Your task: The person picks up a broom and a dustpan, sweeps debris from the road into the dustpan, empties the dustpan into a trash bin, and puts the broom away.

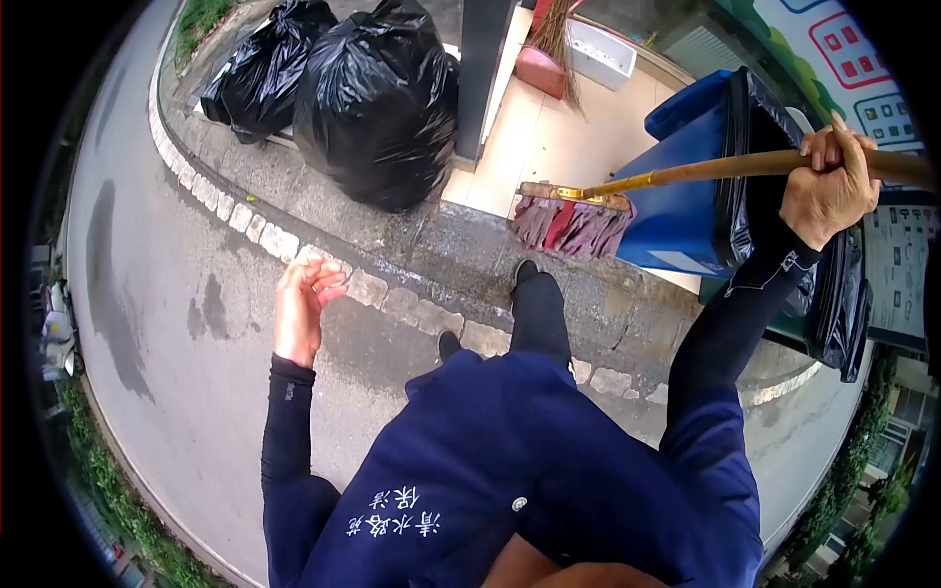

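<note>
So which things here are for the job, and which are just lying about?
In use now:
mop, gripped by the right hand

Probably just nearby, as neither hand touches them:
large black bag
smaller black bag
blue bin
broom
red dustpan-like thing
white trough

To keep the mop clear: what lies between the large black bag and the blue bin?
In the head view, the dark post and pale tiled floor, with the mop head nearer the blue bin.
</note>
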`<move>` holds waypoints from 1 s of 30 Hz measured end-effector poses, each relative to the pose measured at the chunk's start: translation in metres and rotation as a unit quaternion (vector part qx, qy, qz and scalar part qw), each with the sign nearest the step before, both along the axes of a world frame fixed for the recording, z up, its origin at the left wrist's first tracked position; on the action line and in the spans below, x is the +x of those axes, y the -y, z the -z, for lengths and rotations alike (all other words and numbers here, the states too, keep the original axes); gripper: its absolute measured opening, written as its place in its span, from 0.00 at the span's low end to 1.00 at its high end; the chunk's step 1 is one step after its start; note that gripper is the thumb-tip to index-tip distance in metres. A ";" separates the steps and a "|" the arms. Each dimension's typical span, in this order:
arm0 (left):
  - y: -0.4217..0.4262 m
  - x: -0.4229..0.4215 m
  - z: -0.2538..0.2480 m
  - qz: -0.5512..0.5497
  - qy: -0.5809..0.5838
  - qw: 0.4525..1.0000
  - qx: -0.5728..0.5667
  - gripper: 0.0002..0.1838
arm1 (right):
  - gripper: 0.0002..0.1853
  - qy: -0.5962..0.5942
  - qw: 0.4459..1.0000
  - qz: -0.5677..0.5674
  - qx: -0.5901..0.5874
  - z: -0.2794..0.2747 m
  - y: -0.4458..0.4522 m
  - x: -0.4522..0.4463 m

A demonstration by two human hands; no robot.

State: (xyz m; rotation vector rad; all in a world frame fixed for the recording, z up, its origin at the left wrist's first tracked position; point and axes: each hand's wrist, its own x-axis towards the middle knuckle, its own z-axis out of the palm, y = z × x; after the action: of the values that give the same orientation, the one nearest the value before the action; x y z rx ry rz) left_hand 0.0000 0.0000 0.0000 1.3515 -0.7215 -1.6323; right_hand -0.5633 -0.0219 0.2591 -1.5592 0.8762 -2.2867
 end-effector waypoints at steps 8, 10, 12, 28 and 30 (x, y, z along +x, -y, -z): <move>0.227 -0.251 -0.169 -0.014 0.269 0.866 -0.422 0.16 | 0.04 0.064 0.994 0.077 0.036 0.034 0.145 -0.150; 0.264 -0.314 -0.191 -0.076 0.327 0.806 -0.487 0.18 | 0.06 0.102 0.991 0.059 0.057 0.041 0.185 -0.196; 0.304 -0.368 -0.209 -0.123 0.332 0.751 -0.557 0.19 | 0.08 0.125 0.987 0.077 0.064 0.033 0.227 -0.237; 0.462 -0.757 -0.146 0.437 -0.210 0.864 -0.138 0.15 | 0.12 -0.030 0.998 -0.019 -0.060 -0.123 0.433 -0.409; 0.492 -0.819 -0.174 0.408 -0.350 0.840 -0.071 0.17 | 0.13 -0.051 0.995 0.022 -0.078 -0.144 0.437 -0.429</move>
State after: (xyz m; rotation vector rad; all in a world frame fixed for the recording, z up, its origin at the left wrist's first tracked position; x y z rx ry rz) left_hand -0.8193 -0.4916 0.1738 0.2112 -0.9831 -2.4627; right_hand -0.9928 -0.4594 0.4027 -1.7522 0.7803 -2.3754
